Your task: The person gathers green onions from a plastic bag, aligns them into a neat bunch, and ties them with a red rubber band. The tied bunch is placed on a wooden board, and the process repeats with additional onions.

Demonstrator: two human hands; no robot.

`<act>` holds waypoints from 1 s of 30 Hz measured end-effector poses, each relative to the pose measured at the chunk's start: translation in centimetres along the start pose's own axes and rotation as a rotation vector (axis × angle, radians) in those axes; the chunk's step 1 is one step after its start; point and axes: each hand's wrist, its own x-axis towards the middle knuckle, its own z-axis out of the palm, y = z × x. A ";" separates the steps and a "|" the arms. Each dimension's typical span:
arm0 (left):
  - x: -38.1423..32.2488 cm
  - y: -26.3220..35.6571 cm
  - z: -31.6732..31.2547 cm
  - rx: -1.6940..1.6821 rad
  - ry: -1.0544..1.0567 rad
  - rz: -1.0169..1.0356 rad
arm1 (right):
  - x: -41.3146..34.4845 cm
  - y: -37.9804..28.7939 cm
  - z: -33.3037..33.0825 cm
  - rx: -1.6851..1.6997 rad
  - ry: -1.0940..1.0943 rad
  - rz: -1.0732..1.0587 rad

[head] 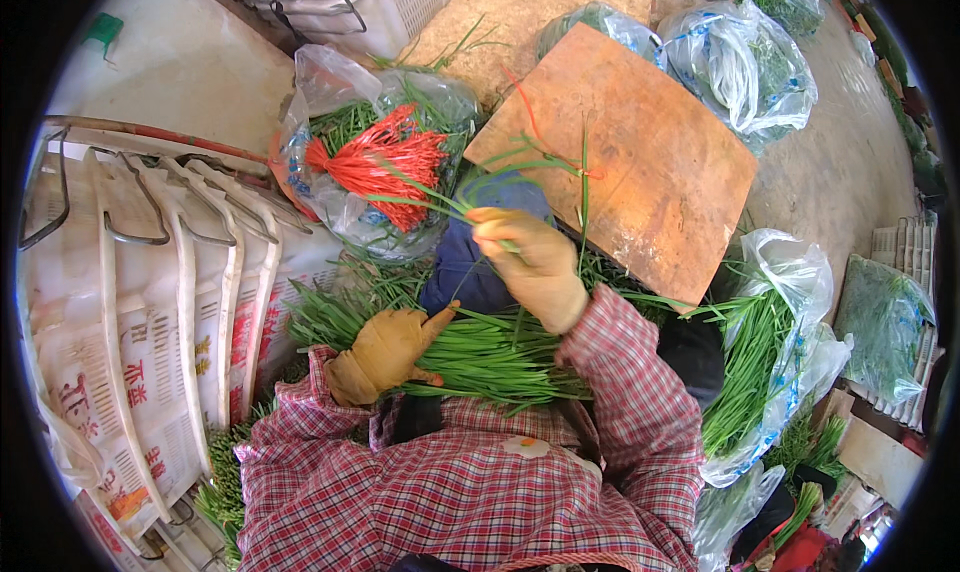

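A thick bundle of green garlic chives (495, 351) lies across my lap. My left hand (382, 351), in a tan glove, spans the bundle's left part with thumb and forefinger spread over it. Above the bundle, my right hand (532, 261) is gloved too and slightly blurred; it pinches a few loose chive leaves (442, 204) that stick out to the left. A red tie strip (525, 103) and chive leaves lie on the tilted wooden board (622, 159) in front of me. Left of the board, a bunch of red ties (394, 163) rests on an open plastic bag of greens (345, 126).
Nested white plastic crates (150, 294) with wire handles stand close on my left. An open bag of chives (750, 362) is at my right. Filled plastic bags (742, 69) sit beyond the board on the floor (817, 167). Another crate stack (420, 6) stands at the top.
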 end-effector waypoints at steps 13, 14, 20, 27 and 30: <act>1.5 -1.3 0.4 -0.317 0.138 -0.095 | -9.2 0.9 -5.6 0.539 -0.116 0.960; 2.1 -1.8 0.3 -0.325 0.107 -0.057 | -9.3 0.9 -5.9 0.542 -0.116 0.988; 3.6 -3.2 0.3 -0.281 -0.030 0.063 | -10.4 0.2 -6.6 0.679 0.101 1.024; 1.2 -0.7 1.6 -0.022 0.020 -0.049 | -11.9 0.7 -7.4 0.647 0.513 0.942; -0.3 1.3 2.2 0.042 0.139 -0.158 | -11.5 -1.3 -10.4 0.353 0.812 0.859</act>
